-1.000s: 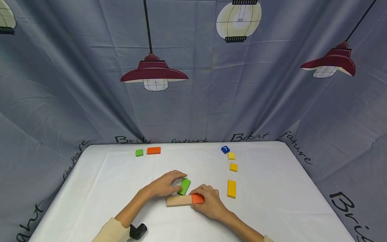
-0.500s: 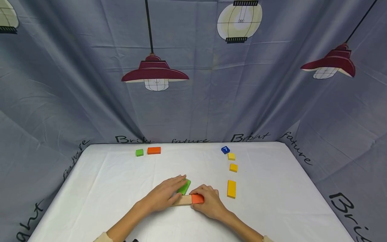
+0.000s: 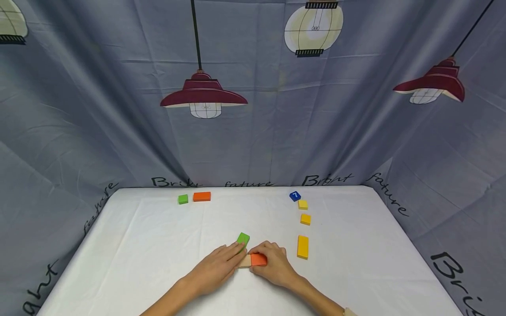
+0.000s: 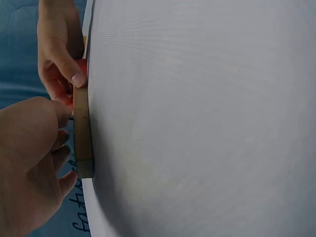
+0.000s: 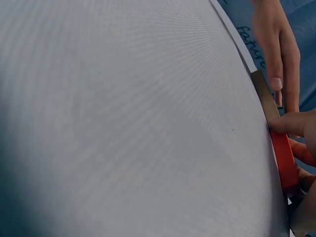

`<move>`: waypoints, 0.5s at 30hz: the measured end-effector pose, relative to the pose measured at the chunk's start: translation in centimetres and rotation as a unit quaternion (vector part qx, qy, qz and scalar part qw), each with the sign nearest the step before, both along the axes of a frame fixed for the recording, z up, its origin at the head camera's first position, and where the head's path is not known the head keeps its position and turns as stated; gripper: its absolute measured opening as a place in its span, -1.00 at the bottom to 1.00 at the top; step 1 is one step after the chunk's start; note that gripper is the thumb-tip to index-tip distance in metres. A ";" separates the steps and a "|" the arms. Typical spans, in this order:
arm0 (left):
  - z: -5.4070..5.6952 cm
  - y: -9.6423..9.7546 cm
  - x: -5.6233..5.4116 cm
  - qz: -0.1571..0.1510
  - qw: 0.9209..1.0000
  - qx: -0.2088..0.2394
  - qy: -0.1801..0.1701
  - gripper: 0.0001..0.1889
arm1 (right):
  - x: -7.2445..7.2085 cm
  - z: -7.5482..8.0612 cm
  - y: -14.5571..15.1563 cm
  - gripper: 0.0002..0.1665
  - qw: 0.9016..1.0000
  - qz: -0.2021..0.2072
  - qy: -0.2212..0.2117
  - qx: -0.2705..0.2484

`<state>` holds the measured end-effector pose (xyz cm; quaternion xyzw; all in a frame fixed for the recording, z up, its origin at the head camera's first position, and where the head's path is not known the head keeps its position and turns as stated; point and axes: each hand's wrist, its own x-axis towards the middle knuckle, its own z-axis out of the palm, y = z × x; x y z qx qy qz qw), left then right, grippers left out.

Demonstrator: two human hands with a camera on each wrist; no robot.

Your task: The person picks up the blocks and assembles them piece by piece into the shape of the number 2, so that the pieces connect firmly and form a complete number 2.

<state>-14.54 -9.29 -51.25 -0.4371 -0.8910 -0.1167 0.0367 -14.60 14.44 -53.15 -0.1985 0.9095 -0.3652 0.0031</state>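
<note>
In the head view a plain wooden block (image 3: 245,262) lies end to end with an orange block (image 3: 258,260) on the white table. My right hand (image 3: 276,265) pinches the orange block between thumb and fingers. Over the wooden block my left hand (image 3: 219,265) stretches out, fingers mostly straight and close together, hiding much of it. Those fingertips also cover the near end of a green block (image 3: 243,239); contact cannot be told. The left wrist view shows the wooden block (image 4: 83,133) beside the left fingers, and in the right wrist view the right thumb lies by the orange block (image 5: 283,160).
At the back left stand a small green block (image 3: 183,199) and an orange block (image 3: 202,196). To the right, a blue block marked 7 (image 3: 294,196), two small yellow blocks (image 3: 305,219) and a longer yellow block (image 3: 302,247) form a rough column. Grey curtains surround the table.
My left hand has come off the green block's side, its fingers straightening and moving nearer over the wooden block. The right hand keeps its grip on the orange block.
</note>
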 end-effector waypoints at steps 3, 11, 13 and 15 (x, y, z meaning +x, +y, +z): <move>-0.3 0.1 0.1 0.003 1.000 -0.006 0.019 -0.52 | 0.0 0.0 0.0 -0.62 1.000 -0.001 0.001 0.001; -0.5 0.2 0.1 0.010 0.999 -0.021 0.035 -0.53 | 0.0 0.0 0.0 -0.62 1.000 -0.001 -0.004 0.002; -0.5 0.2 0.1 0.010 0.999 -0.022 0.034 -0.53 | 0.0 0.0 0.0 -0.62 1.000 0.001 -0.006 0.004; -0.5 0.3 0.1 0.010 0.999 -0.021 0.030 -0.53 | 0.0 0.1 0.1 -0.61 1.000 0.003 -0.009 0.004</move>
